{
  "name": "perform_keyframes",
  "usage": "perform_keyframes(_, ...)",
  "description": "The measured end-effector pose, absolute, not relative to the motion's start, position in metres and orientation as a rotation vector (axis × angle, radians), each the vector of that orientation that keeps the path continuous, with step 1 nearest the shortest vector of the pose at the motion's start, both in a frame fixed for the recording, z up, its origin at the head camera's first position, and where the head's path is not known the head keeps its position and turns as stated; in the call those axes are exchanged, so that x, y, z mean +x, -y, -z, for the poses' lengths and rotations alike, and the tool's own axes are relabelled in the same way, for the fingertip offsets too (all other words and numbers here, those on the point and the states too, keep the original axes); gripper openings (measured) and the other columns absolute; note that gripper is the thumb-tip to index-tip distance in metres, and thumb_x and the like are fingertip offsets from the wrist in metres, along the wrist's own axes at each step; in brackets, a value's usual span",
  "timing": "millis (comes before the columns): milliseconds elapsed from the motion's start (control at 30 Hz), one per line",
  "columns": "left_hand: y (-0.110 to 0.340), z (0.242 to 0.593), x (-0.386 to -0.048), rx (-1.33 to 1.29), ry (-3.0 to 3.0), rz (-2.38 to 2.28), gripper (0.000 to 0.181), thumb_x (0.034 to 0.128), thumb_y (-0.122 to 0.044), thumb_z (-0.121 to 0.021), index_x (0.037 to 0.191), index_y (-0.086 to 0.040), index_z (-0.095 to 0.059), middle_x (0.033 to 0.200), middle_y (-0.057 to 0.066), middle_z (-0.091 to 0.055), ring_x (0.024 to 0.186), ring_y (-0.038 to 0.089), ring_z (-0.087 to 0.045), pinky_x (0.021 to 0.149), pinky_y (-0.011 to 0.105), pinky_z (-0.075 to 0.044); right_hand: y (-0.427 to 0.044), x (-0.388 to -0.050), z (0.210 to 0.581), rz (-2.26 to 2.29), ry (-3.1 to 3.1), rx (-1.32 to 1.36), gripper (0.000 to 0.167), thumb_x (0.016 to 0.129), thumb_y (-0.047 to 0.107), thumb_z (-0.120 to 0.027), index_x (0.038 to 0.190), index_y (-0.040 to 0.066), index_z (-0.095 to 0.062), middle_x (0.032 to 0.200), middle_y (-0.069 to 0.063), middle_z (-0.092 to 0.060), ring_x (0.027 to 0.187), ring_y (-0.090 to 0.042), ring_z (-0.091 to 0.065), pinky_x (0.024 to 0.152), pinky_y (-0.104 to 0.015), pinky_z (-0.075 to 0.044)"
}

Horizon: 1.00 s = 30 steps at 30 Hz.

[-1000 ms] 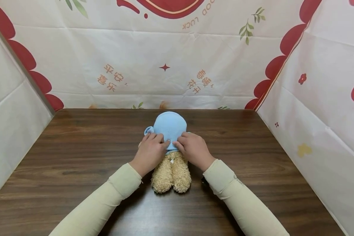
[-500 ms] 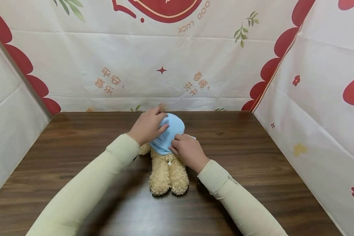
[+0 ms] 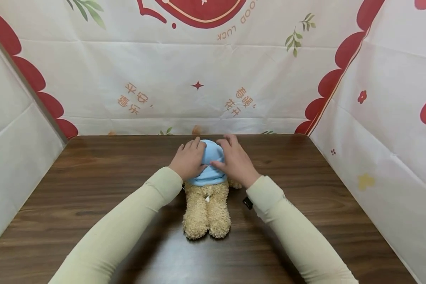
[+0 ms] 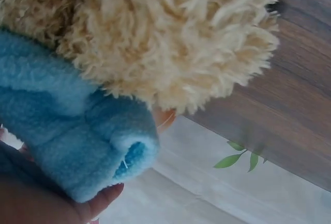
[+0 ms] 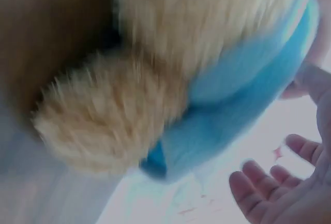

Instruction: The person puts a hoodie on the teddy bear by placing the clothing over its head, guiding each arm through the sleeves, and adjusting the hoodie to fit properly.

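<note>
Apparently the shirt [image 3: 210, 179] is being straightened on the toy [image 3: 215, 209], between the left grip [image 3: 189, 158] — hold unclear — and the right grip [image 3: 236, 162], spread and unfilled; next, cloth should be smoothed.

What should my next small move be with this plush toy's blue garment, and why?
I'd probably ease your right hand onto the rumpled garment: that hand's fingers stand clear of the cloth, while your left hand touches a sleeve.
</note>
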State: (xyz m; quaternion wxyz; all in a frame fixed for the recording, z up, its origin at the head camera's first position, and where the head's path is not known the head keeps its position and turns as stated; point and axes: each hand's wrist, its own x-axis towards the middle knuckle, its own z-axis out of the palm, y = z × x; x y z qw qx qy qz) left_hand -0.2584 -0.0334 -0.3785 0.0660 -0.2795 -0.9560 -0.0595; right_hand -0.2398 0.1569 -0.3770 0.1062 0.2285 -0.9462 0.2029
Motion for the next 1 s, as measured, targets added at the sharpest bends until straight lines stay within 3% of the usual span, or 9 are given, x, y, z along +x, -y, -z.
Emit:
perform_keyframes(100,0.033,0.380,-0.258,-0.850,2.900,0.148,0.065,0.0949,-0.038,-0.067,0.142,-0.001,-0.041,0.153,0.027,-0.033,0.139,0.040,-0.037,0.106,0.059,-0.035,-0.157,-0.261,0.378,-0.514,2.891,0.707,0.087,0.089,0.037,-0.075,0.154,0.001,-0.029,0.158,-0.022,-0.021,0.142,-0.039,-0.029,0.109,-0.049,-0.036)
perform_keyframes(200,0.034,0.385,-0.260,-0.868,2.877,0.151,0.060,0.0950,-0.036,-0.067,0.137,0.000,-0.043,0.149,0.025,-0.039,0.137,0.040,-0.040,0.106,0.059,-0.036,-0.158,-0.275,0.383,-0.552,3.008,0.794,0.092,0.092,0.037,-0.071,0.158,0.002,-0.017,0.162,-0.020,-0.016,0.147,-0.035,-0.021,0.114,-0.047,-0.028)
perform_keyframes(400,0.036,0.387,-0.262,-0.908,2.785,0.172,0.058,0.0928,-0.035,-0.070,0.131,0.002,-0.046,0.131,0.023,-0.047,0.117,0.036,-0.054,0.098,0.054,-0.044,-0.159,-0.279,0.389,-0.632,2.977,0.871,0.078,0.094,0.035,-0.070,0.153,0.003,-0.031,0.150,-0.016,-0.038,0.129,-0.027,-0.048,0.103,-0.042,-0.042)
perform_keyframes(600,0.041,0.391,-0.263,-0.922,2.686,0.213,0.049,0.0922,-0.031,-0.071,0.122,0.002,-0.050,0.110,0.019,-0.048,0.090,0.029,-0.055,0.080,0.043,-0.050,-0.155,-0.275,0.394,-0.569,2.828,0.889,0.062,0.094,0.031,-0.070,0.142,0.003,-0.044,0.131,-0.015,-0.050,0.111,-0.026,-0.054,0.093,-0.043,-0.046)
perform_keyframes(1000,0.041,0.394,-0.259,-0.851,2.594,0.136,0.038,0.0937,-0.030,-0.070,0.117,-0.006,-0.052,0.101,0.013,-0.050,0.084,0.028,-0.049,0.069,0.041,-0.045,-0.151,-0.267,0.402,-0.276,2.584,0.869,0.043,0.096,0.025,-0.068,0.128,0.001,-0.053,0.115,-0.016,-0.055,0.099,-0.029,-0.058,0.081,-0.045,-0.050)
